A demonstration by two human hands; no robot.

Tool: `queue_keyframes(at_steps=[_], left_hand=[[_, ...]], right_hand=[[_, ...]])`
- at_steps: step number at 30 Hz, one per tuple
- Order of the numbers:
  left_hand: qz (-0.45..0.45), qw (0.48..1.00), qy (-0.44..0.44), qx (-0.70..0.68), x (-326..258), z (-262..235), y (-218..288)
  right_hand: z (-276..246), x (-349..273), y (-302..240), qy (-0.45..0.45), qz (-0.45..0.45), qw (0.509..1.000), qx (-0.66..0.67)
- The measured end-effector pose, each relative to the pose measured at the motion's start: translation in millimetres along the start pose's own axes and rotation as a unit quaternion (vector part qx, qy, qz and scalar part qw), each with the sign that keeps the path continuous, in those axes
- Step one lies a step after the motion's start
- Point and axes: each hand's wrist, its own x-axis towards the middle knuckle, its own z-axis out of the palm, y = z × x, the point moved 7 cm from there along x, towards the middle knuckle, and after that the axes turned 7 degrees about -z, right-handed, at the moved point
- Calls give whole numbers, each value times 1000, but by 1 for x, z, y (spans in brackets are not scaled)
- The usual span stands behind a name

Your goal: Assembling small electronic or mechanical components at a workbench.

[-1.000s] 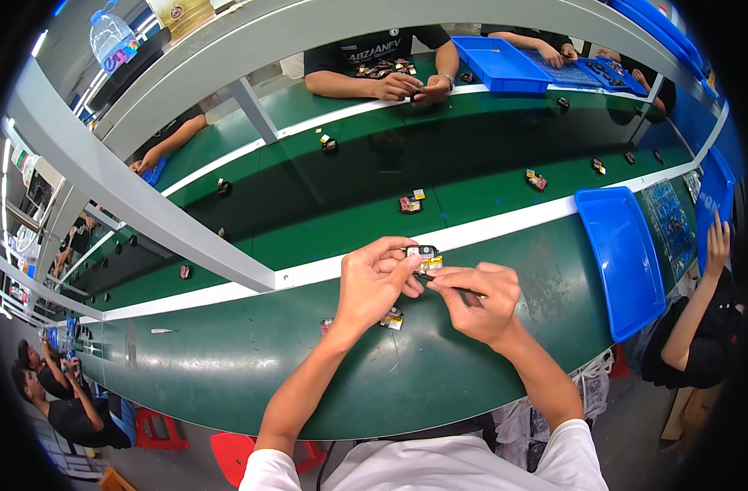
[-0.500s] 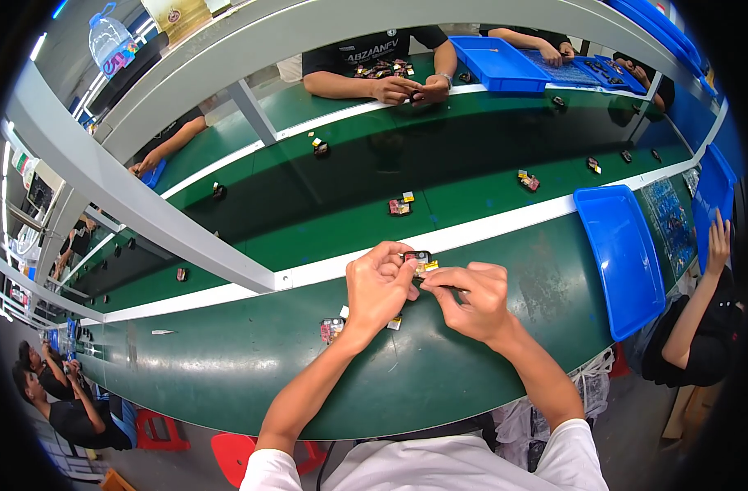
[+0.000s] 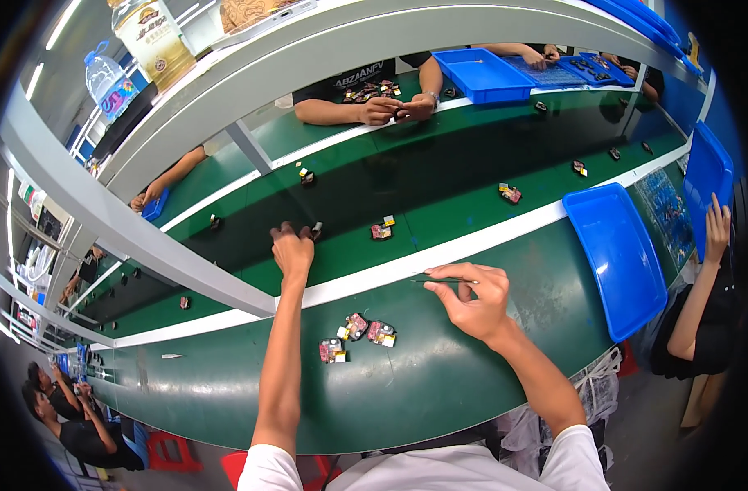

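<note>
My left hand (image 3: 292,252) stretches over the dark green belt at centre left, with its fingers curled downward. At its fingertips is a small dark device with a pale tab (image 3: 317,230); part of the grip is hidden. Above the near bench my right hand (image 3: 475,296) pinches thin dark tweezers (image 3: 443,281) between thumb and fingers, their tips pointing left. Between my forearms, three small red-and-black devices with yellow and white tabs lie close together: one at the left (image 3: 331,351), one in the middle (image 3: 356,326), one at the right (image 3: 381,333).
More such devices lie along the belt, one of them (image 3: 380,230) beyond the white rail (image 3: 439,256). A blue tray (image 3: 619,270) sits on the bench at right. A grey post (image 3: 145,221) slants across the left. Co-workers' hands (image 3: 382,110) are across the belt.
My left hand has gone from mid-bench out to the belt with the small device. My right hand stays over the bench with the tweezers. The view has shifted slightly.
</note>
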Motion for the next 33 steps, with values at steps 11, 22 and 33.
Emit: queue_keyframes(at_steps=[11, 22, 33], left_hand=[[44, 972, -224, -64, -41, 76, 72], [11, 969, -236, -77, -43, 57, 54], [-47, 910, -323, -254, -102, 12, 63]], right_hand=[[1, -3, 2, -10, 14, 1000, -6], [6, -5, -1, -4, 59, 998, 17], [15, -17, 30, 38, 283, 919, 272]])
